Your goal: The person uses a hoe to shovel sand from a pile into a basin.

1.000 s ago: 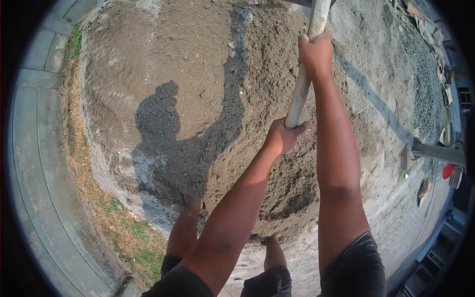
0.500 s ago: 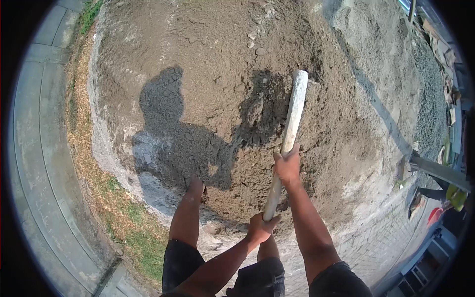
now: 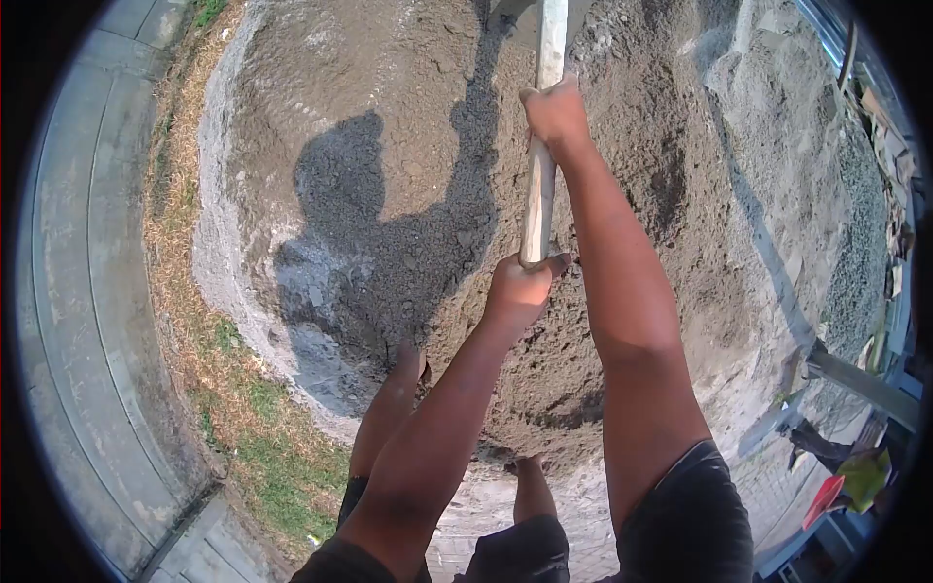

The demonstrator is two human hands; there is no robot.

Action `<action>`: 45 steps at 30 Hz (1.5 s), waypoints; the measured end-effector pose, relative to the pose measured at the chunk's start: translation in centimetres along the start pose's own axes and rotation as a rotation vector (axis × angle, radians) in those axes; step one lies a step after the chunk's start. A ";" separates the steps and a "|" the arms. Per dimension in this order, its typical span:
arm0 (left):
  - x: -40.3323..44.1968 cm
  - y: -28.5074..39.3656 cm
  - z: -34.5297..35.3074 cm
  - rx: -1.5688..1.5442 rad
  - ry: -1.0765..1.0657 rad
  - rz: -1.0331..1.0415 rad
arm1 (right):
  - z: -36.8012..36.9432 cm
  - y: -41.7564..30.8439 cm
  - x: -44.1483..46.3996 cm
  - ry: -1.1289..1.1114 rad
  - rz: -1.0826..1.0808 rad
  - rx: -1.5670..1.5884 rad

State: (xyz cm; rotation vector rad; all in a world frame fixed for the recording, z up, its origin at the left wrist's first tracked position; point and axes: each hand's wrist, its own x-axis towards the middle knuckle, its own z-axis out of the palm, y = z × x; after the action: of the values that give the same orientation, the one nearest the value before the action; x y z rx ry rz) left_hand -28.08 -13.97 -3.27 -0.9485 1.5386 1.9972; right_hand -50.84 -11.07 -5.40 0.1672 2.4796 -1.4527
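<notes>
A hoe (image 3: 536, 209) with a pale wooden handle stretches away from me over the soil. Its wide grey blade (image 3: 515, 21) shows only partly at the top edge of the head view. My left hand (image 3: 520, 290) is closed round the near end of the handle. Farther up, my right hand (image 3: 557, 115) grips the same handle. Beneath both hands lies loose brown soil or sand (image 3: 544, 364), with my shadow (image 3: 389, 223) across it.
My bare feet (image 3: 406, 367) stand at the near edge of the heap. Dry grass (image 3: 258, 408) and a concrete path (image 3: 68, 291) run along the left. Grey gravel (image 3: 855, 243), a wooden board (image 3: 865, 389) and assorted items lie at the right.
Both hands and the hoe have moved forward, up the view. The handle's far end has left the frame, and part of the blade now shows. My arms are more stretched out.
</notes>
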 end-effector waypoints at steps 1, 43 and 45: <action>-1.3 -1.8 -0.3 0.004 0.006 -0.011 | 2.9 4.0 -0.3 -0.195 0.183 -0.023; -35.1 -25.3 3.9 0.550 -0.168 -0.010 | -14.7 12.4 -46.7 0.121 0.450 0.343; -34.2 -20.7 6.6 0.394 -0.171 0.100 | -18.1 7.4 -44.6 0.179 0.323 0.366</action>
State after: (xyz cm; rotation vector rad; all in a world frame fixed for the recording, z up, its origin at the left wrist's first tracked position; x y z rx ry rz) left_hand 7.60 0.22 9.56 -0.5396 1.8167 1.6944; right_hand -9.40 9.77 9.36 0.7594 2.1530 -1.7881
